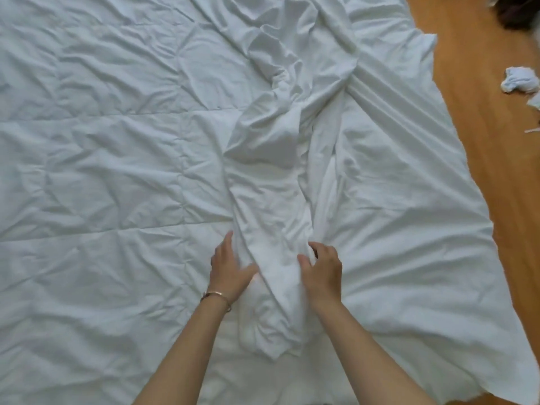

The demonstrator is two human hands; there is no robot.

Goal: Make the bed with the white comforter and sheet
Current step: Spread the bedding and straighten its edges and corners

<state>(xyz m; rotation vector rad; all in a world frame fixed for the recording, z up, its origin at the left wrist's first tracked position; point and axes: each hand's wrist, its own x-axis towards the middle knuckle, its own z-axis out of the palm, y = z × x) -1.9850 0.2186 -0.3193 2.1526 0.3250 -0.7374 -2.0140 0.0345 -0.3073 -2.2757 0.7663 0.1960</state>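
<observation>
Head view: the white comforter (102, 171) lies spread and wrinkled across the bed. A bunched white sheet (271, 200) runs in a ridge down its middle toward you. Your left hand (229, 267) rests flat against the ridge's left side, fingers straight, grip apart; a bracelet (216, 296) circles that wrist. Your right hand (323, 270) has fingers curled into the sheet's right side, grip clamped on the fabric. Wooden floor (482, 127) shows at right, with a crumpled cloth (518, 80) on it.
</observation>
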